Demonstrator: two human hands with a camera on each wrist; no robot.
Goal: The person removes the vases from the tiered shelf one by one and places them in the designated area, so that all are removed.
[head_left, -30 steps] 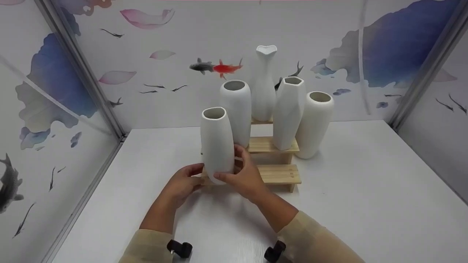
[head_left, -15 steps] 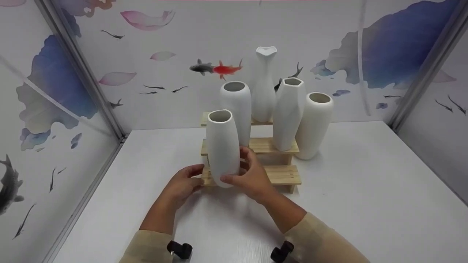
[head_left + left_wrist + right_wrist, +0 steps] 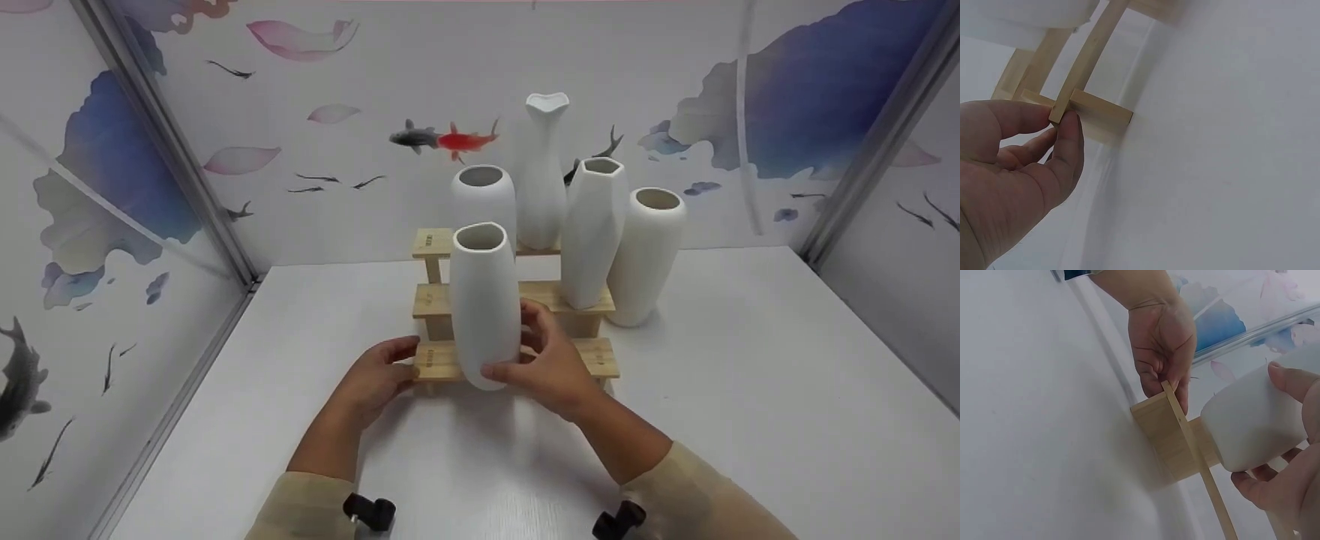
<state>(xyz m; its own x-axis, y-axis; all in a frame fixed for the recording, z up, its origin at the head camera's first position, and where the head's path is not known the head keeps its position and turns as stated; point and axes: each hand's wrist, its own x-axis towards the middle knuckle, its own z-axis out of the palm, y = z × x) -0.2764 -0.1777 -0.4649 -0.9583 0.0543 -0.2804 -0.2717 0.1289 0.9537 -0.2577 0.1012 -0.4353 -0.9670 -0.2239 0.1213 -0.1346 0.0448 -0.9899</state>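
Observation:
My right hand [image 3: 551, 375] grips a white vase [image 3: 484, 300] low on its side, thumb in front and fingers behind. The vase stands upright in the head view, overlapping the lowest step of a three-tier wooden stand [image 3: 439, 361]. From the right wrist, the base of the vase [image 3: 1252, 416] shows close over that step's board. With thumb and fingers, my left hand [image 3: 377, 381] pinches the left end of the lowest step. The left wrist view shows the same pinch on the board's wooden tip [image 3: 1057, 117].
Behind the held vase, a rounded vase [image 3: 480, 201] is partly hidden. A faceted vase [image 3: 592, 232] stands on the middle step, and a tall wavy-mouthed vase [image 3: 543, 187] on the top one. Another rounded vase [image 3: 646, 255] is on the white table [image 3: 735, 375], right of the stand.
My right hand has carried the vase to the right along the lowest step, uncovering the stand's left side. My left hand stays on the step's end.

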